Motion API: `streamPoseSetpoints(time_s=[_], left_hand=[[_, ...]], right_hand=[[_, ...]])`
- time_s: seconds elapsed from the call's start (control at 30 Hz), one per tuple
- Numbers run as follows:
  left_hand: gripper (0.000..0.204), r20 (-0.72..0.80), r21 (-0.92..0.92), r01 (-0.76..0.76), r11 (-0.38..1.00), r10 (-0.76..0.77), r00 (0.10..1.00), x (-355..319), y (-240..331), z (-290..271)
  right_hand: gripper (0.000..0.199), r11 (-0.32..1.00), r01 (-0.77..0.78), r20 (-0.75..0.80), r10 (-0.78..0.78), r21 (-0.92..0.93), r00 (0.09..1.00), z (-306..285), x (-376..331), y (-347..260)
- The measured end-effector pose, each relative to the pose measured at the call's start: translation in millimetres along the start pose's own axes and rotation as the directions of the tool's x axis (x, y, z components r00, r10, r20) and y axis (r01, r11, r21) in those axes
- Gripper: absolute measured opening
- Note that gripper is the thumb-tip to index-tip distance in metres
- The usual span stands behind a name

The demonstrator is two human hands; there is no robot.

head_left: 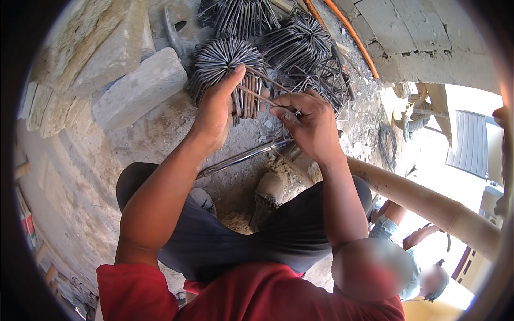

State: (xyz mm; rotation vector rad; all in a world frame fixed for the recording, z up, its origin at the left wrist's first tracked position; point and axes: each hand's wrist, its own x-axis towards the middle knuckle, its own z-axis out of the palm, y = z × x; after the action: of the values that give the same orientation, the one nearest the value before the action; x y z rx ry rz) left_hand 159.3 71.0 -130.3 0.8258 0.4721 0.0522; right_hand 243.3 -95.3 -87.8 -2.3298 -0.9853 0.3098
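Note:
In front of me, my left hand point(217, 107) is closed round a small bundle of bent steel rebar stirrups point(248, 100), its thumb pointing up along them. My right hand point(309, 119), just to the right, pinches a thin reddish-brown steel rod point(258, 96) between thumb and fingers. That rod runs across to the bundle in my left hand; whether it belongs to one of those stirrups I cannot tell. Directly behind my left hand sits a fanned, round pile of grey stirrups point(222, 56). My left fingertips are partly hidden by the bundle.
More stirrup piles point(299, 43) lie at the far side. Pale stone blocks point(140, 88) are at the left. A shiny metal tube point(243, 158) lies before my knees, and a thick bamboo-like pole point(423, 200) slants at the right. An orange pipe point(353, 35) runs behind. Another person point(393, 219) is at the lower right.

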Motion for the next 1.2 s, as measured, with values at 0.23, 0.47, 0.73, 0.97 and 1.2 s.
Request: streamPoseSetpoints(time_s=[0.23,0.47,0.73,0.97,1.2], left_hand=[[0.061,0.088,-0.224,0.094,0.970,-0.076,0.993,2.8,3.7,-0.3],[0.067,0.142,-0.351,0.196,0.915,-0.155,0.978,3.8,13.8,-7.8],[0.065,0.207,-0.286,0.244,0.927,-0.189,0.960,0.8,9.3,-3.4],[0.039,0.158,-0.171,0.138,0.976,-0.111,0.981,-5.3,4.2,4.3],[0.014,0.027,-0.024,0.035,0.999,-0.035,0.999,-3.6,-8.2,1.0]], right_hand=[[0.018,0.931,-0.224,-0.011,0.237,0.287,0.971,-15.2,-1.8,13.0],[0.016,0.987,-0.036,0.063,0.027,0.156,0.998,-12.8,-2.4,22.4],[0.028,1.000,0.007,0.245,-0.003,-0.016,0.970,5.3,-2.8,17.5],[0.032,0.880,-0.229,0.277,0.118,0.416,0.954,-5.5,-6.4,8.4],[0.020,0.797,-0.171,0.053,0.173,0.579,0.984,7.0,-4.9,1.2]])
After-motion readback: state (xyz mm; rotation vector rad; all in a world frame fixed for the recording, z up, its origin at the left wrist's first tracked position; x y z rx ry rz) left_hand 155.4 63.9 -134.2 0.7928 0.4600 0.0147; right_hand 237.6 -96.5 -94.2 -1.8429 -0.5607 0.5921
